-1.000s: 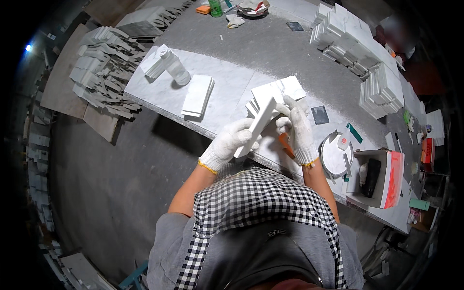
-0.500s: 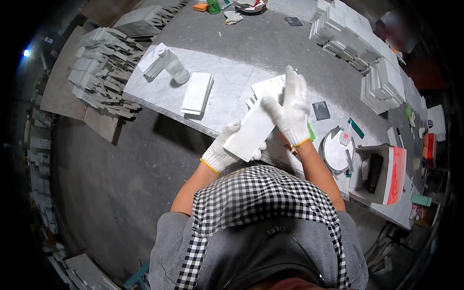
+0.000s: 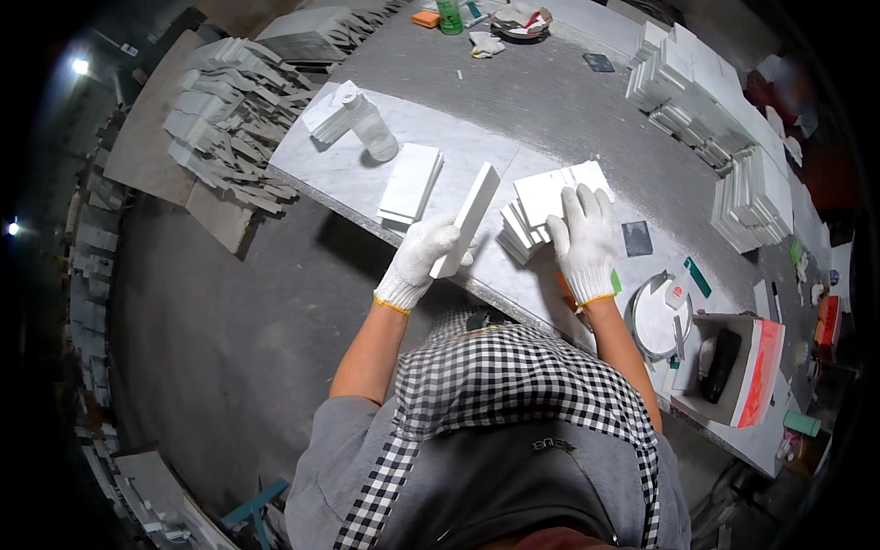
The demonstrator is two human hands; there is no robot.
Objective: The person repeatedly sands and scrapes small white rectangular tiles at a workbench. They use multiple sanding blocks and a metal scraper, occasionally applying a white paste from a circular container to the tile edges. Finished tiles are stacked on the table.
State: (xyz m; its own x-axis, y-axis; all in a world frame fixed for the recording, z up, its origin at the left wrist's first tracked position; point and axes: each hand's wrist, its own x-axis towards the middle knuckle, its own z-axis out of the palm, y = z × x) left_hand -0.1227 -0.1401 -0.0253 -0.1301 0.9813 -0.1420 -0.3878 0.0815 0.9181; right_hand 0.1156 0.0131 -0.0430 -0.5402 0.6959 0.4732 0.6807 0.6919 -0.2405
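In my gloved left hand (image 3: 414, 263) is a white marble tile (image 3: 467, 220), gripped near its lower end and turned so that a narrow edge shows. My gloved right hand (image 3: 587, 240) lies with fingers stretched over a stack of white tiles (image 3: 543, 194), and its palm side is hidden. To the left of the held tile, a smaller tile stack (image 3: 410, 181) sits near the table edge. Beyond that stands a clear plastic bottle (image 3: 371, 130) beside more stacked tiles (image 3: 327, 112).
Right of my right hand are a dark square pad (image 3: 637, 238), a round dish (image 3: 653, 330) and an open box (image 3: 756, 371) holding a black object. Tall tile stacks (image 3: 747, 197) line the far right. Stone offcuts (image 3: 225, 119) pile up at far left.
My right hand has come off the held tile and now rests on the tile stack. My left hand has turned that tile from its flat face toward its edge.
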